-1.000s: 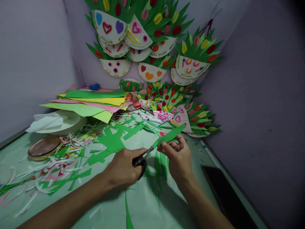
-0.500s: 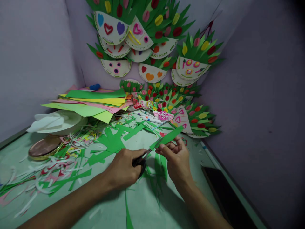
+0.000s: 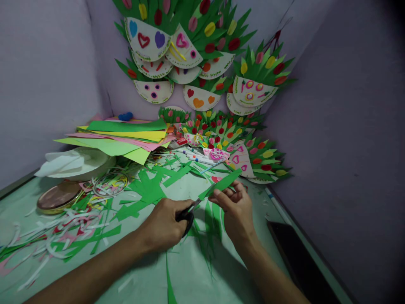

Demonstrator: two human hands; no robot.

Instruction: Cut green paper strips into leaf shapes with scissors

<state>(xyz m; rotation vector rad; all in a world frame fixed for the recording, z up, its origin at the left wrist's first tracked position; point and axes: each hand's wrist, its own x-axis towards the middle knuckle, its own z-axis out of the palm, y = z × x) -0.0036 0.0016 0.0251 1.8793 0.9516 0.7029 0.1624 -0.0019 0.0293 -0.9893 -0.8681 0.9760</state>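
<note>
My left hand point(image 3: 167, 221) is closed round the black handles of a pair of scissors point(image 3: 187, 220). Their blades point up and to the right and meet the lower left end of a green paper strip point(image 3: 223, 183). Between thumb and fingers, my right hand point(image 3: 236, 207) pinches that strip along its lower edge, holding it slanted above the table. Under the hands, cut green paper pieces point(image 3: 212, 219) lie on the pale green tabletop point(image 3: 190, 278). Part of the blades is hidden against the paper.
Paper scraps point(image 3: 76, 228) and a round gold-rimmed lid point(image 3: 59, 196) lie at left. Behind them are white paper plates point(image 3: 76, 162) and stacked coloured sheets point(image 3: 123, 135). Markers point(image 3: 199, 157) and paper-plate flower crafts point(image 3: 265, 158) stand farther back. A dark phone-like slab point(image 3: 300, 257) lies at right.
The green strip and my right hand have shifted slightly left and down. The scissors' blades look closer together than a second ago. Both hands keep their hold.
</note>
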